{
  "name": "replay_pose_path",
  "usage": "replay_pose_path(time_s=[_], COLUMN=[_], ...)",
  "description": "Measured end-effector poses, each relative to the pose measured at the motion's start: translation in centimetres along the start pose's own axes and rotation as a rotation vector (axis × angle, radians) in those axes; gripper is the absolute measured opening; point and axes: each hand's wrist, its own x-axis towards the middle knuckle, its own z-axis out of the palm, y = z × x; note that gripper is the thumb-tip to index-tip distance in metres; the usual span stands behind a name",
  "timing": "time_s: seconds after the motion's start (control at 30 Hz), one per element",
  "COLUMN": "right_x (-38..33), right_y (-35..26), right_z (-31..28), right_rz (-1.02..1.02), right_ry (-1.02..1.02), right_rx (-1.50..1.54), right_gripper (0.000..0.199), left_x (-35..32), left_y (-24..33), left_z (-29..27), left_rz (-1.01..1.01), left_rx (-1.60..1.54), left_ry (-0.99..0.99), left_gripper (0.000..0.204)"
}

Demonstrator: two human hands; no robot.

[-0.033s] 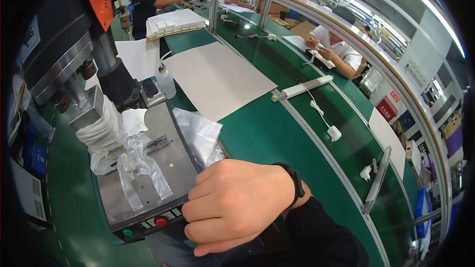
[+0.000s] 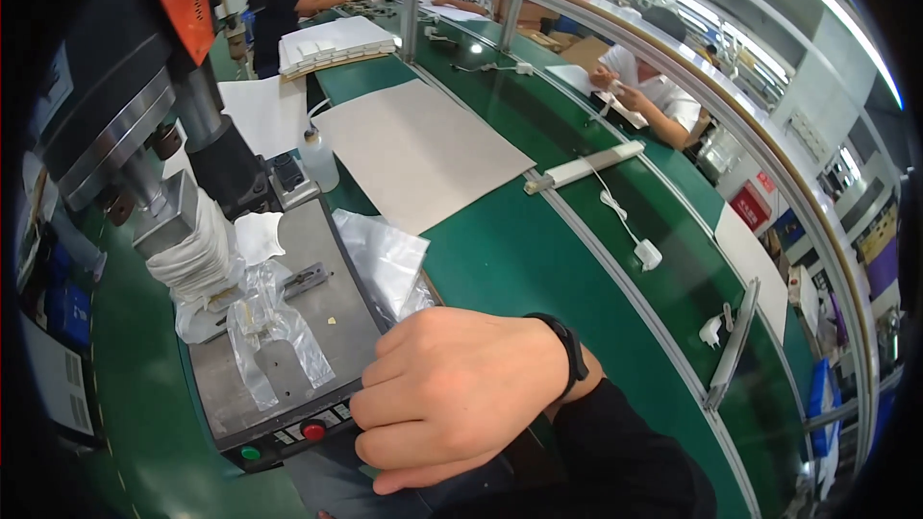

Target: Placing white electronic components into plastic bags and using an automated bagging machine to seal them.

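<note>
My right hand [image 2: 460, 399] is closed, fingers curled under, beside the front right corner of a bench press machine [image 2: 216, 375]. Whatever its fingers may hold is hidden beneath the knuckles. A black band circles the wrist. Close to the knuckles, on the machine's front face, are a red button [image 2: 313, 430] and a green button [image 2: 250, 453]. Clear plastic film [image 2: 310, 358] is draped over the metal bed below the press head [image 2: 165, 214], which is wrapped in white material [image 2: 197, 255]. My left hand cannot be made out.
Right of the machine lie clear plastic bags [image 2: 385, 264] and a large pale sheet [image 2: 423, 149] on the green table [image 2: 538, 274]. A squeeze bottle [image 2: 319, 161] stands behind the bed. Across the metal rail, another person [image 2: 659, 96] works near white power adapters [image 2: 647, 254].
The whole view has shifted very slightly. My right hand keeps its closed shape by the machine.
</note>
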Motion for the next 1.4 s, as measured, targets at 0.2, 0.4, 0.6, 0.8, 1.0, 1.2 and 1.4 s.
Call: replay_pose_path(time_s=[0.2, 0.4, 0.6, 0.8, 1.0, 1.2, 1.4], right_x=[-0.7, -12.7, -35.4, -46.2, -49.3, -35.9, -23.7], right_y=[-0.1, -7.3, -17.8, -22.7, -23.3, -23.7, -23.0], right_z=[-0.6, -10.1, -15.7, -8.0, -11.9, -13.2, -10.1], right_rz=[0.093, 0.873, 2.046, 2.174, 2.030, 1.392, 0.913], right_ry=[0.190, 0.051, -0.152, -0.962, 0.095, 1.223, 1.313], right_rx=[-0.023, -0.617, -1.102, -1.002, -1.092, -0.875, -0.169], right_gripper=[0.028, 0.020, 0.047, 0.063, 0.031, 0.034, 0.047], left_x=[2.8, 3.8, 8.8, 16.3, 19.5, 19.5, 19.6], left_y=[1.3, 3.8, 9.0, 8.4, 7.3, 7.9, 7.6], left_z=[-8.9, -18.1, -23.2, -28.1, -27.0, -27.8, -27.8], left_rz=[0.053, 0.365, 0.824, 0.547, 0.634, 0.698, 0.777], left_rx=[0.229, -0.490, -1.026, -1.934, -2.066, -2.329, -2.357], left_ry=[-0.474, 0.061, 0.555, 0.370, 0.212, -0.349, -0.541], left_gripper=[0.085, 0.058, 0.011, 0.028, 0.039, 0.043, 0.042])
